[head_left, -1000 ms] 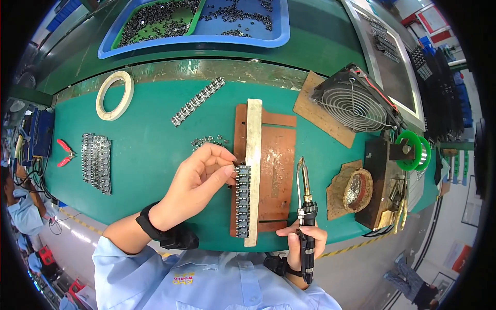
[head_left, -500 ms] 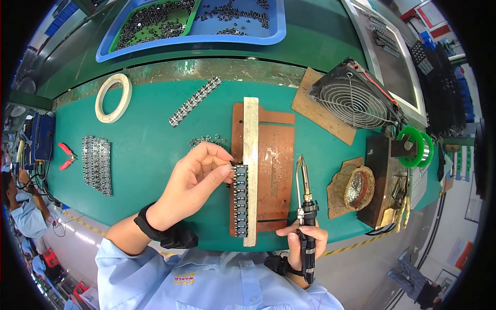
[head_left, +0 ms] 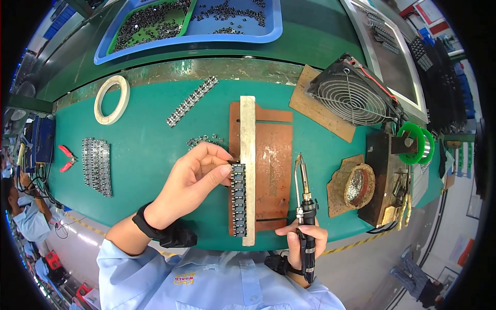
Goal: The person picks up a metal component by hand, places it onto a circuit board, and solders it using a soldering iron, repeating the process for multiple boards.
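My left hand point(head_left: 199, 178) is closed in a pinch at the far end of a narrow strip of small dark circuit boards point(head_left: 238, 204). Thumb and forefinger meet the strip's left edge there; any smaller part between them is hidden. The strip lies lengthwise against a pale metal bar point(head_left: 248, 134), which rests on a reddish-brown board point(head_left: 274, 170). Held in my right hand point(head_left: 318, 237) is a black soldering iron point(head_left: 308, 222) with a thin feed tube alongside. Its tip points away from me, over the brown board's right edge, apart from the strip.
Small metal parts point(head_left: 204, 140) lie beyond my left hand. Finished-looking strips point(head_left: 97, 165), red cutters point(head_left: 67, 158), a tape roll point(head_left: 122, 103) and another strip point(head_left: 192, 102) sit leftward. Rightward are a fan point(head_left: 351, 95), a round dish point(head_left: 360, 186) and a green solder spool point(head_left: 412, 143). Blue tray point(head_left: 258, 39) behind.
The whole view has shifted slightly. My left hand keeps its pinch at the strip's end, and my right hand keeps the soldering iron in nearly the same place.
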The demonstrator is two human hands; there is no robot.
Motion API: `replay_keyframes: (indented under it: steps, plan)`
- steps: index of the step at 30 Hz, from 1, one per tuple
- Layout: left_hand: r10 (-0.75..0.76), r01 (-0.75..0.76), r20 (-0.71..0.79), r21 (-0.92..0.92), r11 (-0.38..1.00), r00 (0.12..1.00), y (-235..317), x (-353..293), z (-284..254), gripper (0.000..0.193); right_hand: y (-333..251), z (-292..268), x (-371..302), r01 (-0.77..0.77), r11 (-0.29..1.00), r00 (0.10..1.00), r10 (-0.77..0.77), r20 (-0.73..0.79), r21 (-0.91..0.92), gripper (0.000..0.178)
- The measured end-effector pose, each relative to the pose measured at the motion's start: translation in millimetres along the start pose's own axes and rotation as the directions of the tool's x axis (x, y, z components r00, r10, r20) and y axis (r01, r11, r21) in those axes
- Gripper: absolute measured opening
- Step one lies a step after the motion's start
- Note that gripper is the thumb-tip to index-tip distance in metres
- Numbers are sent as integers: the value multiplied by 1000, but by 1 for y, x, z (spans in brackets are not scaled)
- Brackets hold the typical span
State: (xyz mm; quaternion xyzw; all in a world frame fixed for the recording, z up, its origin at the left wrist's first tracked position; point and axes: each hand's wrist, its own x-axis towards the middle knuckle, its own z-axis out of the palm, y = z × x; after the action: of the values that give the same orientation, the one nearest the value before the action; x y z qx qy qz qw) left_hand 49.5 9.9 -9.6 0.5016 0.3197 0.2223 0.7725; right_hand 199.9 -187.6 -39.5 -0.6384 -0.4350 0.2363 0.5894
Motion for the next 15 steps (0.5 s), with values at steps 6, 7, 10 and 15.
replay_keyframes:
  steps: [6, 7, 10, 15]
  plan:
    - [-117, 113, 42, 88, 990, 992, 1, 1, -7, 13, -2, 0, 0, -31, 999, 999, 31, 7, 10, 23]
    - [-122, 116, 54, 108, 987, 991, 1, 1, -7, 14, -2, 0, 0, -41, 999, 999, 41, 7, 20, 23]
    - [-111, 105, 49, 107, 989, 993, 1, 0, -7, 14, -1, 0, 2, -6, 1000, 1000, 6, 9, -4, 23]
    - [-124, 116, 65, 110, 987, 990, 4, 0, -7, 14, -3, 2, 1, -10, 1000, 1000, 10, -16, 2, 23]
